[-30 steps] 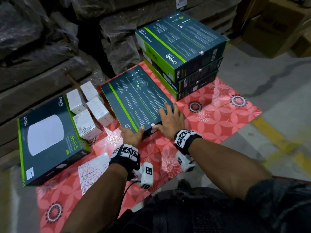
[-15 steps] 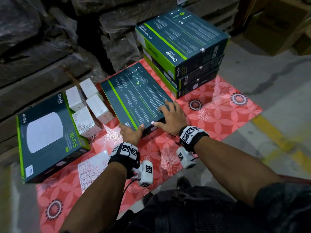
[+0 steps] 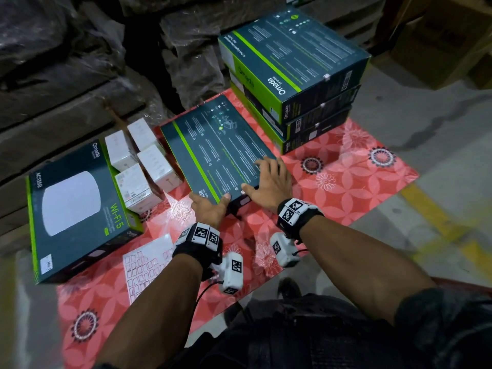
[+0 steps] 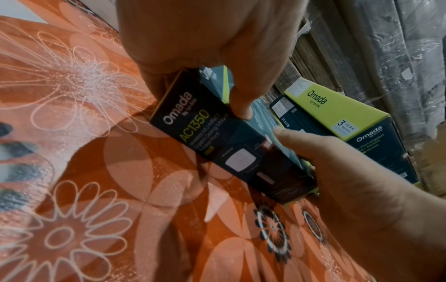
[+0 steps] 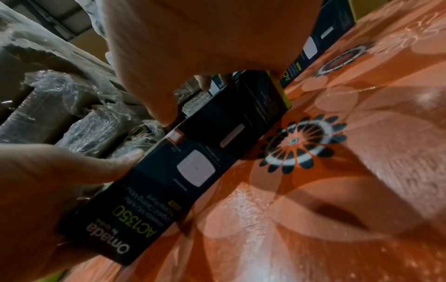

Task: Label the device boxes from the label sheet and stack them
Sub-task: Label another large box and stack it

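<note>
The person crouches over a red flowered mat (image 3: 346,187) spread on a concrete floor (image 3: 439,155), both hands on a flat dark box (image 3: 213,153) with a green stripe that lies mid-mat, printed back upward. The left hand (image 3: 210,211) grips the box's near left corner, thumb on top and fingers curled under the edge; in the left wrist view its thumb presses the top beside the "Omada AC1350" end panel (image 4: 193,124). The right hand (image 3: 269,182) lies on the near right part of the box, fingers spread flat over the top and thumb along the near edge; the right wrist view shows this thumb just beside a small red-edged label (image 5: 175,137) stuck at the top edge of the near side. Whether the box's near edge is raised off the mat cannot be told. Just right and far of it stands a stack (image 3: 295,75) of three like boxes, squared up, each with a small white label on its right side. To the left lie four small white boxes (image 3: 138,166) in a cluster, and further left another Omada box (image 3: 72,206) face up, showing a white device and "Wi-Fi 5", a white label at its near left corner. The label sheet (image 3: 149,265) rests on the mat near the left wrist, between that box and the left forearm. Plastic-wrapped goods (image 3: 80,49) fill the far side.
</note>
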Motion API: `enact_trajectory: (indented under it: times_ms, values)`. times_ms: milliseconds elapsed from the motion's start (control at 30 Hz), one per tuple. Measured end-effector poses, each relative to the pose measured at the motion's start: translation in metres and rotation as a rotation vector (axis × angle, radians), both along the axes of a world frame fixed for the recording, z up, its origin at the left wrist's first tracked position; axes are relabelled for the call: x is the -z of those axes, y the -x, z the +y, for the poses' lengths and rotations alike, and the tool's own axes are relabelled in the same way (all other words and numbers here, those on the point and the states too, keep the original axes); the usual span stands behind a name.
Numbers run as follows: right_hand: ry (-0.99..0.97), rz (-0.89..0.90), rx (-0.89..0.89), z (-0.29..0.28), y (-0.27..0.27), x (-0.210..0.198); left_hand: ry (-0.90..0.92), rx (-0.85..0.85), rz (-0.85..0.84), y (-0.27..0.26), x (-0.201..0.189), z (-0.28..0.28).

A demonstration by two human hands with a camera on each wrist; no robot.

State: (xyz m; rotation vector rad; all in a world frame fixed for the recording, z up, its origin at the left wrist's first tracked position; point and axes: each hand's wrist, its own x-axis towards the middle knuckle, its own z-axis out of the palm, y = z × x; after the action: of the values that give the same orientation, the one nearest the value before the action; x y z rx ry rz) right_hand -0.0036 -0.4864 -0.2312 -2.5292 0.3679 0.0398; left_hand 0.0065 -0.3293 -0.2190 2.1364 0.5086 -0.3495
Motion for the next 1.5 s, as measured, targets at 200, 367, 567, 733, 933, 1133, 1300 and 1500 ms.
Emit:
enact_trajectory:
  times_ms: [200, 367, 567, 733, 933, 1133, 1300, 1500]
  values:
    - [0.032, 0.031, -0.007, 0.002, -0.002, 0.000, 0.013, -0.004, -0.002, 0.000, 0.001, 0.001]
    - [-0.087, 0.008, 0.018, -0.014, -0.006, -0.009, 0.019, 0.009, -0.009, 0.001, -0.003, 0.002]
    - [-0.211, 0.200, 0.107, -0.018, -0.010, -0.024, 0.034, -0.003, 0.000, 0.000, -0.004, 0.006]
    - [-0.213, 0.176, 0.203, -0.011, 0.013, -0.025, -0.004, 0.004, 0.072, 0.004, -0.003, 0.017]
    - [-0.169, 0.152, 0.328, 0.001, 0.054, -0.025, -0.054, 0.099, 0.241, 0.009, 0.004, 0.039]
    - [-0.178, 0.183, 0.410, 0.006, 0.065, -0.028, 0.034, 0.170, 0.294, -0.004, 0.015, 0.053]
    - [-0.329, 0.189, 0.648, 0.017, 0.066, -0.028, -0.013, 0.161, 0.157, -0.029, 0.019, 0.056]
    - [-0.571, 0.144, 0.972, 0.047, 0.070, -0.026, -0.359, 0.470, -0.061, -0.059, -0.024, 0.054]
